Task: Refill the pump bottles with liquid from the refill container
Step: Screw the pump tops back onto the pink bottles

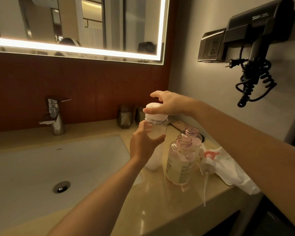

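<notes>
At the worktop's left sits the sink (41, 160), its faucet (54, 114) at the back edge. Your left hand (144, 143) wraps its fingers around the clear body of the refill container (156, 128), holding it upright just past the sink's right rim. Your right hand (169, 103) curls down over its white cap (154, 112), thumb and fingertips closed on the rim. Just to the right, two uncapped pump bottles (180, 166) stand touching near the worktop's front edge, with loose pump heads (209, 155) lying beside them on a white cloth (232, 172).
</notes>
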`<state>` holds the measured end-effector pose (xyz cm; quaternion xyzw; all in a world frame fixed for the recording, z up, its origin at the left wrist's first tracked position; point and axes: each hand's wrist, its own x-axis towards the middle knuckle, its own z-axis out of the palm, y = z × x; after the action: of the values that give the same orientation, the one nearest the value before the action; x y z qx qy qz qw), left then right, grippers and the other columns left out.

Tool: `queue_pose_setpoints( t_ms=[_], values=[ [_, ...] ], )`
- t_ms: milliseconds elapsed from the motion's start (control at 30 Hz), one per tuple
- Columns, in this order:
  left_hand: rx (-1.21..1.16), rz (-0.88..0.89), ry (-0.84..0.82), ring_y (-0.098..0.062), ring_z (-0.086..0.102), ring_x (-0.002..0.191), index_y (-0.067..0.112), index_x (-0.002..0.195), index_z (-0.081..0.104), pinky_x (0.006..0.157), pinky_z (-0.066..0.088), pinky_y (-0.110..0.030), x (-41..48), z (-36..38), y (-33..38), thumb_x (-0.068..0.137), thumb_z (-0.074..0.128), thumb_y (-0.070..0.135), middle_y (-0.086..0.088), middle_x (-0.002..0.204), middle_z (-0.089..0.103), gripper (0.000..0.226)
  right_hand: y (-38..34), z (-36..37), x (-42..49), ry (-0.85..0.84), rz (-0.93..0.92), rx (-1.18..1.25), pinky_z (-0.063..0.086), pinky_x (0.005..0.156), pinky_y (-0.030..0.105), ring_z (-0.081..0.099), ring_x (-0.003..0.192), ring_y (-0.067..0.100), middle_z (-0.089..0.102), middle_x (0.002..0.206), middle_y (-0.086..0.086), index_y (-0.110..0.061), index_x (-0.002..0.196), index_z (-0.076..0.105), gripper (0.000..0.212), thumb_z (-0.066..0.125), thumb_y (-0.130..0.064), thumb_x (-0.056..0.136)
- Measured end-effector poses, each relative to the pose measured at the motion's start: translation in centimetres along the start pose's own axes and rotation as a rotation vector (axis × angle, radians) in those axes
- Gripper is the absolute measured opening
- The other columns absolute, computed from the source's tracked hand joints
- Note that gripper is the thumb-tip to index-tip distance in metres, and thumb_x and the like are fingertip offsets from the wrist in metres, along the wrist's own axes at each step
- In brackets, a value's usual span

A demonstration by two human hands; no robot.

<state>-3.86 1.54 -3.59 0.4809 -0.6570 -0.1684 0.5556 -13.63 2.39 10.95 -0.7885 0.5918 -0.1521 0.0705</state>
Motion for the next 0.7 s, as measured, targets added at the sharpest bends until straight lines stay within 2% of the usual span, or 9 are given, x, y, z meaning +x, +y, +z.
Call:
queue_pose_setpoints(
  t_ms=[100, 200, 267, 367, 433, 500, 567, 633, 700],
  values=[
    [0.002, -0.001, 0.000, -0.015, 0.059, 0.104, 0.012, 0.123, 0.047, 0.085, 0.052, -0.038, 0.0, 0.0, 0.0, 0.067, 0.078, 0.039, -0.002, 0.118, 0.062, 0.069, -0.3, -0.6, 0.1, -0.072, -0.031, -0.009, 0.045, 0.086, 0.029, 0.045, 0.112, 0.022, 0.041, 0.136, 0.004, -0.022, 0.136, 0.038, 0.059, 0.064, -0.024, 0.083],
    [0.012, 0.002, 0.006, -0.014, 0.059, 0.103, 0.013, 0.123, 0.047, 0.085, 0.052, -0.037, 0.0, 0.0, -0.1, 0.067, 0.078, 0.041, -0.001, 0.118, 0.062, 0.069, -0.5, 0.3, 0.2, 0.048, -0.017, -0.228, 0.049, 0.076, 0.029, 0.050, 0.097, 0.017, 0.053, 0.120, 0.004, -0.019, 0.126, 0.048, 0.053, 0.061, -0.045, 0.082],
    [0.019, 0.007, 0.009, -0.014, 0.059, 0.103, 0.013, 0.122, 0.047, 0.085, 0.052, -0.036, 0.0, 0.0, -0.1, 0.067, 0.078, 0.042, -0.001, 0.118, 0.062, 0.069, -0.4, 0.9, 0.2, 0.117, 0.051, -0.365, 0.047, 0.072, 0.030, 0.052, 0.093, 0.018, 0.057, 0.113, 0.004, -0.018, 0.122, 0.049, 0.064, 0.048, -0.067, 0.080],
    [0.027, 0.009, 0.008, -0.015, 0.060, 0.103, 0.013, 0.122, 0.047, 0.085, 0.052, -0.035, 0.0, 0.1, 0.0, 0.067, 0.077, 0.042, -0.003, 0.118, 0.062, 0.069, -0.1, 0.8, 0.3, 0.084, 0.075, -0.435, 0.045, 0.077, 0.034, 0.051, 0.106, 0.023, 0.050, 0.124, 0.006, -0.019, 0.131, 0.042, 0.082, 0.035, -0.078, 0.074],
    [0.024, 0.009, 0.011, -0.015, 0.060, 0.104, 0.013, 0.124, 0.046, 0.084, 0.052, -0.034, 0.0, 0.1, 0.0, 0.068, 0.077, 0.042, -0.002, 0.119, 0.061, 0.071, -0.1, 0.0, 0.2, -0.032, 0.014, -0.304, 0.041, 0.092, 0.037, 0.043, 0.123, 0.027, 0.037, 0.141, 0.006, -0.021, 0.142, 0.029, 0.080, 0.045, -0.067, 0.079],
    [0.016, 0.006, 0.007, -0.015, 0.059, 0.104, 0.012, 0.125, 0.045, 0.085, 0.052, -0.034, -0.1, 0.1, -0.1, 0.067, 0.077, 0.041, -0.003, 0.120, 0.061, 0.072, -0.1, -0.8, 0.0, -0.116, -0.066, -0.248, 0.037, 0.098, 0.033, 0.037, 0.129, 0.025, 0.032, 0.147, 0.005, -0.021, 0.145, 0.023, 0.073, 0.055, -0.049, 0.085],
    [0.009, 0.002, 0.002, -0.015, 0.059, 0.104, 0.013, 0.125, 0.045, 0.085, 0.052, -0.034, -0.1, 0.0, -0.1, 0.067, 0.078, 0.040, -0.002, 0.120, 0.061, 0.072, 0.2, -0.5, 0.1, -0.054, -0.102, -0.266, 0.042, 0.088, 0.029, 0.045, 0.121, 0.022, 0.042, 0.140, 0.005, -0.020, 0.141, 0.032, 0.065, 0.057, -0.044, 0.086],
    [0.005, 0.004, 0.002, -0.015, 0.059, 0.104, 0.013, 0.124, 0.046, 0.085, 0.052, -0.035, -0.1, -0.1, 0.0, 0.067, 0.078, 0.040, -0.002, 0.119, 0.061, 0.071, 0.4, 0.3, 0.0, 0.093, -0.076, -0.349, 0.045, 0.076, 0.030, 0.052, 0.109, 0.022, 0.054, 0.127, 0.005, -0.019, 0.133, 0.041, 0.067, 0.049, -0.062, 0.082],
    [0.004, 0.004, 0.003, -0.014, 0.059, 0.104, 0.013, 0.124, 0.046, 0.086, 0.052, -0.036, -0.2, -0.1, 0.1, 0.067, 0.078, 0.040, -0.002, 0.119, 0.061, 0.070, 0.5, 1.2, 0.0, 0.235, -0.043, -0.490, 0.042, 0.068, 0.031, 0.056, 0.100, 0.024, 0.060, 0.114, 0.006, -0.018, 0.129, 0.044, 0.082, 0.031, -0.078, 0.075]
  ],
)
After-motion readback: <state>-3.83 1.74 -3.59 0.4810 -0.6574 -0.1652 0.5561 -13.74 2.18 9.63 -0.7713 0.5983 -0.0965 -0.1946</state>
